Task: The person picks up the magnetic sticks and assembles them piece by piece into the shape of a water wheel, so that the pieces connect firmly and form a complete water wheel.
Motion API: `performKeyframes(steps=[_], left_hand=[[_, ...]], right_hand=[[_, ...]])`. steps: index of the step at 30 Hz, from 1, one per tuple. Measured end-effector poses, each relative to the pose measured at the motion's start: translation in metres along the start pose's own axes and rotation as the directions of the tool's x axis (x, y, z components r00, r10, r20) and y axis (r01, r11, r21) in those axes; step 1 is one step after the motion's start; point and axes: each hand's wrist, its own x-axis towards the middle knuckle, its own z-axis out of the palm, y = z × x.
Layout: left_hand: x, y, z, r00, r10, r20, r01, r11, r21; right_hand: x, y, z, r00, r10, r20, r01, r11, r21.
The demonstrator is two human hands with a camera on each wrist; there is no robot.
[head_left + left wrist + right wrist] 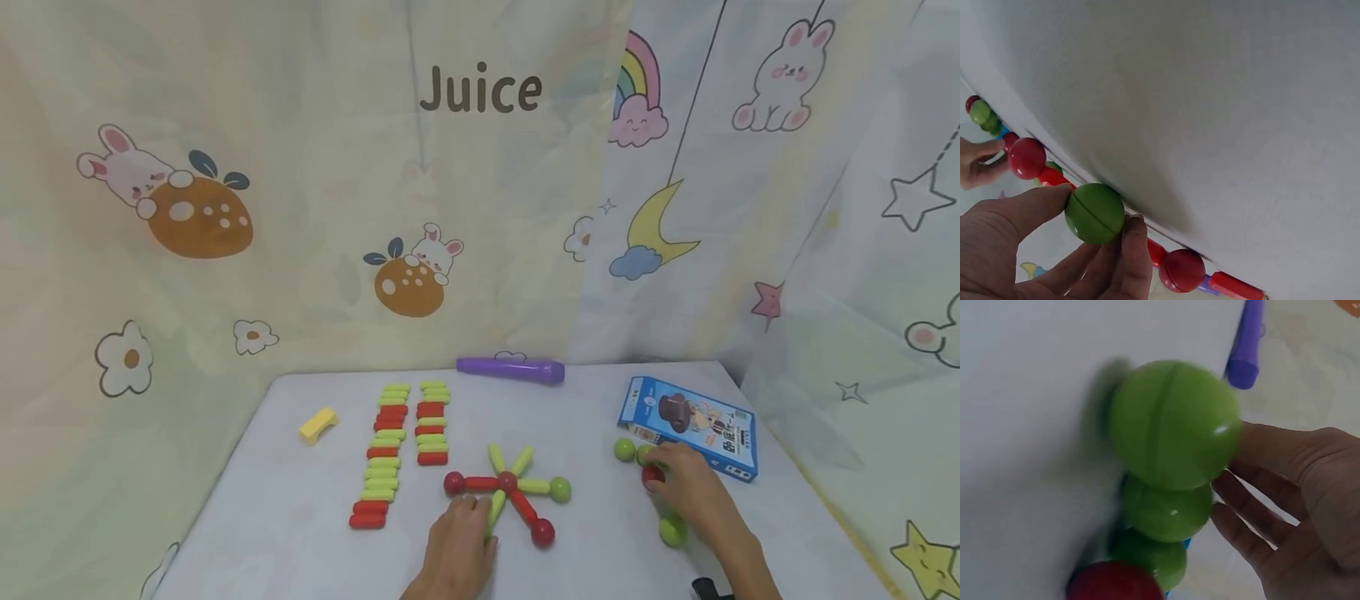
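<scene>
My left hand [459, 542] pinches a green ball [1094, 212] between thumb and fingers, at the near end of a light-green stick [496, 510]; in the head view the hand hides this ball. That stick belongs to a star shape of red and green sticks round a central red ball [507, 482]. Red balls [543, 532] and a green ball [560, 489] cap some other arms. On the right, my right hand [693, 487] grips a red ball [652, 475] in its fingertips. Green balls [1175, 425] lie about it, and another red ball [1113, 584] shows in the right wrist view.
Two columns of red and green sticks [382, 483] lie left of the star. A yellow arch block [318, 426] is farther left. A purple tapered rod [510, 370] lies along the back edge. Beyond the right hand stands a blue printed box [697, 425]. Printed cloth hangs behind.
</scene>
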Motion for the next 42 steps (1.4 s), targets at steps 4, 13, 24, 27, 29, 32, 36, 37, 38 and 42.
performKeyframes(steps=[4, 13, 24, 27, 29, 32, 36, 37, 38, 42], left_hand=[[0.004, -0.003, 0.001, 1.000, -0.005, 0.030, 0.006, 0.999, -0.045], [0.002, -0.012, 0.001, 0.999, 0.039, -0.010, -0.040, 0.995, -0.090], [0.000, -0.022, -0.001, 0.995, 0.093, 0.026, -0.087, 0.984, -0.157], [-0.001, -0.024, -0.002, 0.994, 0.104, 0.033, -0.098, 0.984, -0.148], [-0.001, -0.024, -0.002, 0.993, 0.110, 0.036, -0.104, 0.984, -0.144], [-0.001, -0.025, -0.003, 0.992, 0.120, 0.023, -0.116, 0.984, -0.132], [0.000, -0.028, -0.003, 0.990, 0.141, -0.002, -0.140, 0.984, -0.108], [0.001, -0.028, -0.003, 0.989, 0.147, -0.007, -0.147, 0.984, -0.099], [0.001, -0.029, -0.003, 0.988, 0.153, -0.013, -0.154, 0.984, -0.087], [-0.001, -0.025, -0.004, 0.984, 0.172, -0.052, -0.173, 0.985, -0.017]], right_hand=[[0.002, 0.004, 0.001, 0.997, 0.050, 0.067, -0.048, 0.998, -0.032], [0.002, -0.016, 0.020, 0.996, -0.089, -0.020, 0.091, 0.954, 0.285], [0.027, -0.043, 0.056, 0.945, -0.325, -0.046, 0.291, 0.768, 0.571], [0.026, -0.046, 0.058, 0.955, -0.296, -0.006, 0.239, 0.759, 0.606], [0.025, -0.046, 0.058, 0.960, -0.281, 0.008, 0.215, 0.751, 0.624], [0.024, -0.046, 0.057, 0.960, -0.279, 0.012, 0.213, 0.757, 0.618], [0.023, -0.045, 0.059, 0.955, -0.295, 0.012, 0.237, 0.791, 0.564], [0.022, -0.045, 0.060, 0.956, -0.292, 0.015, 0.237, 0.803, 0.546], [0.021, -0.045, 0.060, 0.957, -0.290, 0.018, 0.237, 0.815, 0.529], [0.018, -0.044, 0.059, 0.958, -0.283, 0.033, 0.236, 0.852, 0.467]])
